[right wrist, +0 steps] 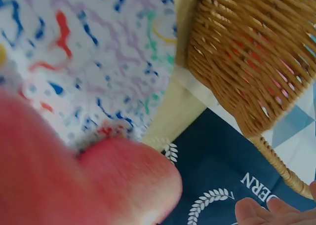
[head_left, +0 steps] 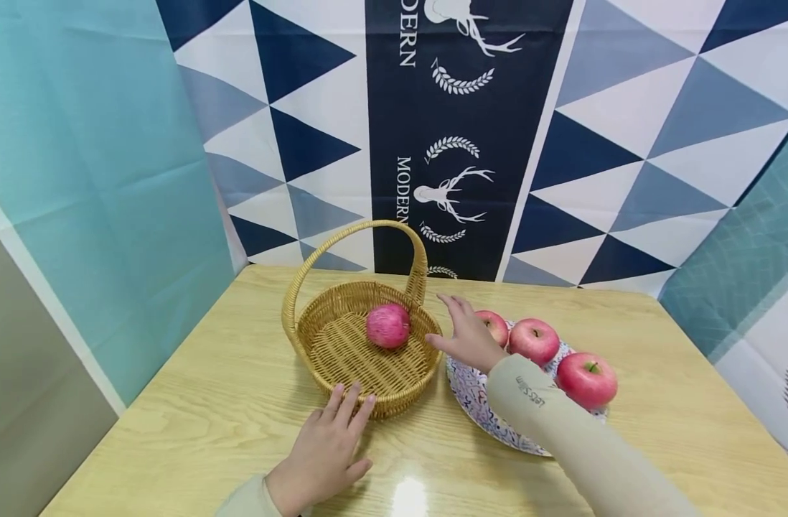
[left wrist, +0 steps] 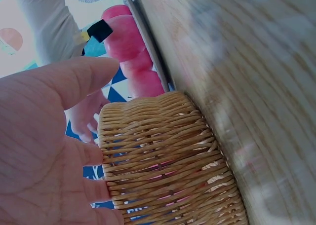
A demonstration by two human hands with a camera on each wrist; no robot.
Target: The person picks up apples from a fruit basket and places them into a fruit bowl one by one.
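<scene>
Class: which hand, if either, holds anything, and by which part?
Neither. The left hand touches the woven wicker basket's near rim; the right hand hovers open.

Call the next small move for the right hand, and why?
Probably lower the right hand onto the nearest apple on the plate and curl the fingers round it: the hand hovers open, one apple lies in the basket, and the left hand touches its rim.

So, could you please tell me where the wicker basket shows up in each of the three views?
Head: the wicker basket sits centre-left on the table, one apple inside.
Left wrist: its woven wall fills the lower middle, beside the left hand.
Right wrist: its wall is at the upper right, handle trailing down.
Shared landmark: the patterned plate beside it.
</scene>
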